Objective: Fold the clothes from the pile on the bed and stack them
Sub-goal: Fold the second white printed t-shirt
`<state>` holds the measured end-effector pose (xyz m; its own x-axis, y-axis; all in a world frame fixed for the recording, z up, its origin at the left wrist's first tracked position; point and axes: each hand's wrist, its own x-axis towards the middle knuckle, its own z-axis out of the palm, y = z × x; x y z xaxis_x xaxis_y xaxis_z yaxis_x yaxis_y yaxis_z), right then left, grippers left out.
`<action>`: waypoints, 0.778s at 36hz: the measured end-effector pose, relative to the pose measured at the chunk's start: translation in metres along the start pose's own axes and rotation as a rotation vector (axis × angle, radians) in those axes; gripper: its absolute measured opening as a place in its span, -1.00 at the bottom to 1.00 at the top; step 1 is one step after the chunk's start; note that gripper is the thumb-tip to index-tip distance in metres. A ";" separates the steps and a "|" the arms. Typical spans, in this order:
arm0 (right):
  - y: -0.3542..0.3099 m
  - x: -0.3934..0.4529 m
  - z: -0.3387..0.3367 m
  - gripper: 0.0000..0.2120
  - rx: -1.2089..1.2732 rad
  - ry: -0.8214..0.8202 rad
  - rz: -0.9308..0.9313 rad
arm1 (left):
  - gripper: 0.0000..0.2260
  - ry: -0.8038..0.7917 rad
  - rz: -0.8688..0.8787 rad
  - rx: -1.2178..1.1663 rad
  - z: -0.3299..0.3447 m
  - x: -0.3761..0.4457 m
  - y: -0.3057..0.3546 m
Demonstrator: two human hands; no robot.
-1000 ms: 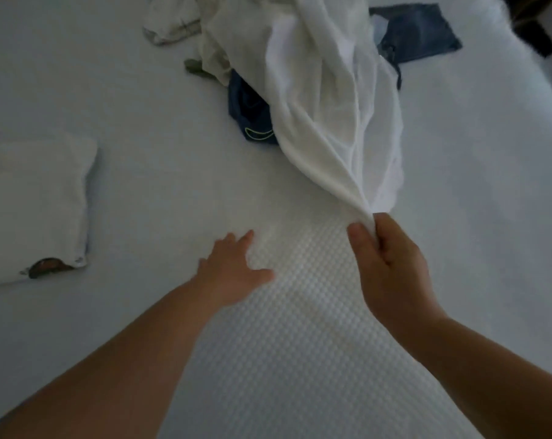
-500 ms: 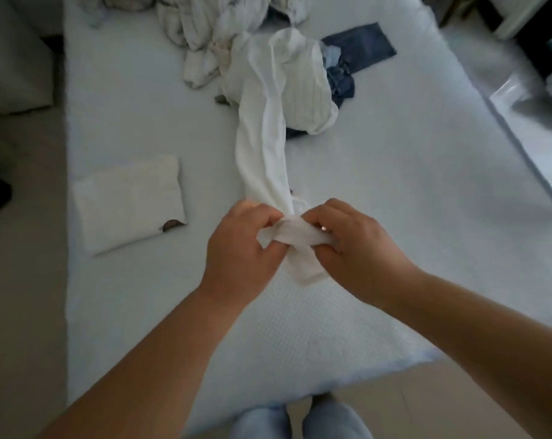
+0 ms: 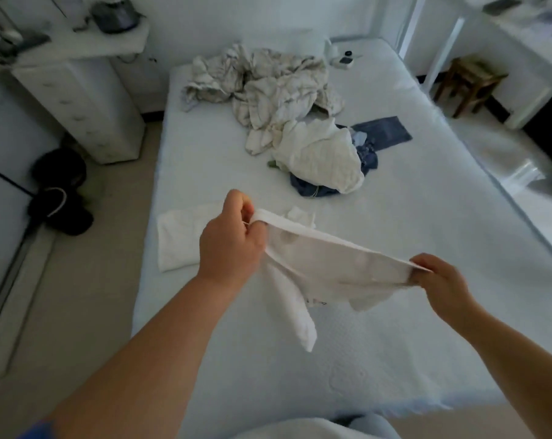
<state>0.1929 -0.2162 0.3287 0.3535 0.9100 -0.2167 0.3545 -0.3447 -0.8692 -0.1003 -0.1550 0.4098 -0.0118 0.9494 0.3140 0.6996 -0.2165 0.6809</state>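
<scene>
Hands apart now, no longer bunched | our left hand (image 3: 228,245) and right hand (image 3: 439,277) pinch the white garment (image 3: 331,267) taut above the bed's (image 3: 426,217) near edge | next: fold it.

free: bed (image 3: 426,232) right side, bare | blocked: clothes pile (image 3: 316,153) mid-bed; folded white cloth (image 3: 179,239) left edge

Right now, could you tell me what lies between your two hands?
Head view: the white garment spans from left hand to right hand, both gripping it.
</scene>
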 end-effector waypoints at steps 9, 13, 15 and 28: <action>-0.094 -0.007 -0.080 -0.36 0.235 -0.118 -0.361 | -0.80 -0.116 -0.122 0.273 -0.002 0.014 -0.002; -0.104 -0.002 -0.121 -0.47 0.092 0.003 -0.447 | -0.78 -0.062 -0.211 0.180 0.018 0.017 0.034; -0.106 0.005 -0.144 -0.58 0.053 0.085 -0.494 | -0.82 0.022 -0.290 0.007 0.032 0.017 0.060; -0.045 0.048 -0.251 -0.74 -0.242 -0.080 -0.374 | -0.80 0.164 -0.588 -0.520 0.119 0.012 0.205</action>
<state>0.4114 -0.2151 0.4688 0.0985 0.9938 0.0507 0.6408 -0.0244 -0.7673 0.1280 -0.1611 0.4738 -0.4080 0.9042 -0.1266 0.1245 0.1925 0.9734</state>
